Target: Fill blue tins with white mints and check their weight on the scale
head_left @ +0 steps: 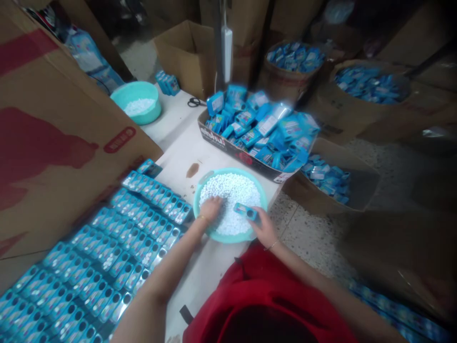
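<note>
A turquoise basin (263, 188) full of small round white pellets (232, 224) stands on the table in front of me. My left hand (211, 209) reaches into the pellets at the basin's left side; its fingertips are blurred and partly sunk among them, so I cannot see whether they grip any. Between the fingers of my right hand (264, 228) is a small blue box (245, 211), tilted over the right part of the basin, with a dark round opening at its near end.
Rows of similar blue boxes (139, 205) cover the table at left, beside a large carton (64, 119). A shallow carton (235, 155) heaped with blue packs stands behind the basin. Scissors (195, 102) and a second basin (152, 114) lie farther back. More filled cartons (342, 166) stand right.
</note>
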The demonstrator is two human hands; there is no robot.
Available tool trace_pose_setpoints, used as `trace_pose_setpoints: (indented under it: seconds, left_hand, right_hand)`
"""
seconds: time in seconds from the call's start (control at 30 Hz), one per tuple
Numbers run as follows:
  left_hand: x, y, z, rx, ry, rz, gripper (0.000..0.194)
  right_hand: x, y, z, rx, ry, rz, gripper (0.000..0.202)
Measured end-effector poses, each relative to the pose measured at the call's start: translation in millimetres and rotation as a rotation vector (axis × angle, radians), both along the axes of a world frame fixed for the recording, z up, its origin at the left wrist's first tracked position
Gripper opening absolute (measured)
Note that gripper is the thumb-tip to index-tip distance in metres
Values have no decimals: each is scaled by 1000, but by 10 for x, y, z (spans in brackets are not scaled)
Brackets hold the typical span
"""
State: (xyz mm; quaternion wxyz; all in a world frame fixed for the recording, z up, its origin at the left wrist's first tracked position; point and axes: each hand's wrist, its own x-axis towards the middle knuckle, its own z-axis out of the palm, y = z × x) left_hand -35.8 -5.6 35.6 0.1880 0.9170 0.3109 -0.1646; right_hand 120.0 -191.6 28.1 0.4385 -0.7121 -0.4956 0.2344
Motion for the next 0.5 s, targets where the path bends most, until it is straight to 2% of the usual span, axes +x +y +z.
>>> trace_pose_setpoints:
  seconds: [0.1,0.17,0.23,0.3,0.37,0.5]
  left_hand:
    - [136,-217,-264,-117,-72,-14,25]
    - [154,-283,-329,-183,-129,-3,24]
    - [95,-253,-323,-241,-189,15,24]
    - [-23,-150,-252,-288,-245,29,24]
    - [-169,-17,-117,-317,-295,39,24]
    - [-425,216,317,-334,-384,34,26]
  right_hand:
    - [-13,-38,39,5,17,-57,34]
    - [-14,-62,51,4,28,-81,36]
    - [-12,-89,64,-3,36,-84,36]
    - [-15,-112,79,-6,41,-69,36]
    - [-28,-122,92,-10,42,-42,36]
    - [-76,-58,69,-31,25,2,35]
